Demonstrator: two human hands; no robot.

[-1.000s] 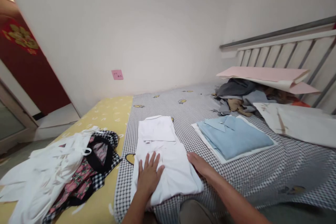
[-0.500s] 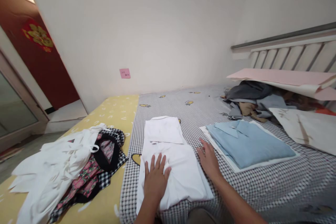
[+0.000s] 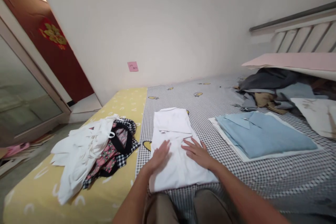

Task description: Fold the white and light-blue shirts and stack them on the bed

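A white shirt (image 3: 176,173), partly folded with its collar end away from me, lies on the checked sheet (image 3: 168,101) in front of my knees. My left hand (image 3: 159,155) rests on the left half of the shirt, its fingers stretched forward. On the right half lies my right hand (image 3: 197,151), flat with fingers spread. Neither hand grips the cloth. To the right, a folded light blue shirt (image 3: 265,136) sits on a white sheet-like piece (image 3: 245,158), whose edges show around it.
On the yellow bedding (image 3: 126,101) at left lies a loose heap of white clothes (image 3: 84,147) and a floral garment (image 3: 106,159). Dark clothes (image 3: 270,80) under a pink board (image 3: 294,61) are piled by the headboard (image 3: 307,40). A wall closes off the far side.
My right hand has moved left from beside the white shirt onto it. My left hand has turned and its fingers now point more to the right. The camera view has shifted.
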